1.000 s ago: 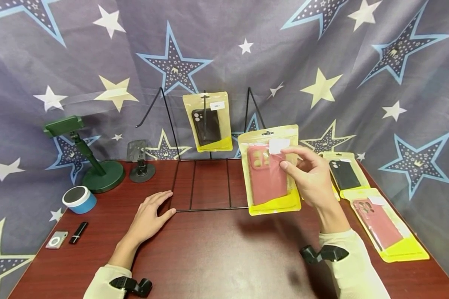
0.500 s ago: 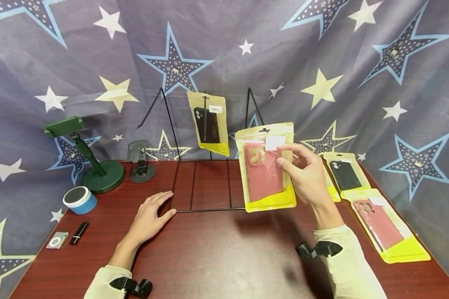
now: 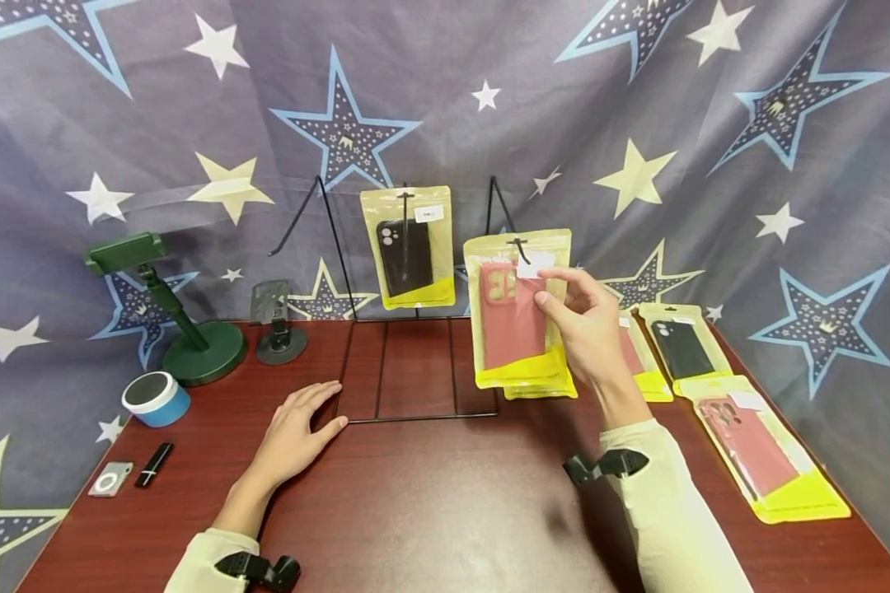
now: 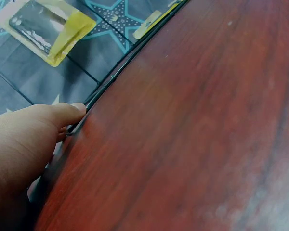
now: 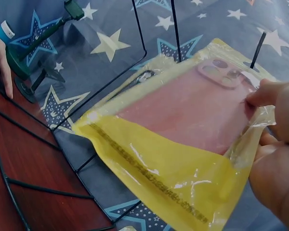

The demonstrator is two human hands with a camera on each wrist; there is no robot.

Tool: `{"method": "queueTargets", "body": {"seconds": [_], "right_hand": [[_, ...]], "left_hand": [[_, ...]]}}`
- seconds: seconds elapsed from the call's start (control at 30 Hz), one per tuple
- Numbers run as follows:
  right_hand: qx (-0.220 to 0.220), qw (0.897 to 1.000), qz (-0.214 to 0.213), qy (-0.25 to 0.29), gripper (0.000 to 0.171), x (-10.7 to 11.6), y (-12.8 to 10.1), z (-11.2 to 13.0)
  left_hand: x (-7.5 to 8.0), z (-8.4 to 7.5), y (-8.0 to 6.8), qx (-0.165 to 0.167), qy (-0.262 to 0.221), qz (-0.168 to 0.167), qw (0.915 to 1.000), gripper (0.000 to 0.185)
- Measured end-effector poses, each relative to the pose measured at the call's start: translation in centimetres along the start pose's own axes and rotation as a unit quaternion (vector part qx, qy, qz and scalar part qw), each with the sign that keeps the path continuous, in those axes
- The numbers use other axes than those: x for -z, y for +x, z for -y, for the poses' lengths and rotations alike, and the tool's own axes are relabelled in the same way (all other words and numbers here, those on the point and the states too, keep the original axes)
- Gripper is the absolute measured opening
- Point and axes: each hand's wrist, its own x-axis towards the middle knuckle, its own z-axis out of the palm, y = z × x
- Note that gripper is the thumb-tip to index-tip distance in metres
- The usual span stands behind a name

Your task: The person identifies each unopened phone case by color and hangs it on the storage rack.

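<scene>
My right hand pinches a yellow-and-clear packet with a red phone case by its top right corner and holds it upright in the air. The packet's hang hole is at the right hook of the black wire rack. In the right wrist view the packet fills the middle, with my thumb and fingers on its edge. A packet with a black case hangs on the rack's middle hook. My left hand lies flat on the table, its thumb against the rack's base wire.
More case packets lie on the table at the right: a black one, a red one and one behind my hand. At the left stand a green phone holder, a small black stand, a blue speaker, a small player.
My right hand has carried the red case packet up and to the left, toward the rack's right hook. The hanging black packet swung and settled. My left hand has stayed put.
</scene>
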Motion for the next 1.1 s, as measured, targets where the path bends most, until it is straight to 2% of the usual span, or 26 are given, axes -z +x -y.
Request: {"method": "queueTargets", "body": {"seconds": [0.2, 0.37, 0.7, 0.97, 1.1], "right_hand": [[-0.013, 0.999, -0.028, -0.017, 0.03, -0.3, 1.5, -1.1], [-0.013, 0.999, -0.035, -0.034, 0.028, -0.7, 2.7, -1.8], [-0.033, 0.998, -0.058, 0.014, 0.032, -1.9, 4.9, -3.1], [-0.032, 0.994, -0.086, -0.059, 0.027, -3.0, 6.7, -3.9], [-0.04, 0.993, -0.092, -0.058, 0.031, -3.5, 7.8, -4.5]], "left_hand": [[-0.3, -0.1, 0.1, -0.004, 0.0, -0.001, 1.0, 0.058], [-0.3, 0.0, 0.0, 0.0, -0.001, -0.003, 1.0, 0.058], [-0.5, 0.1, -0.1, -0.007, 0.01, -0.003, 0.9999, 0.058], [-0.2, 0.2, -0.1, -0.007, 0.008, -0.009, 0.9999, 0.058], [-0.1, 0.3, 0.0, -0.006, 0.009, -0.01, 0.9999, 0.058]]}}
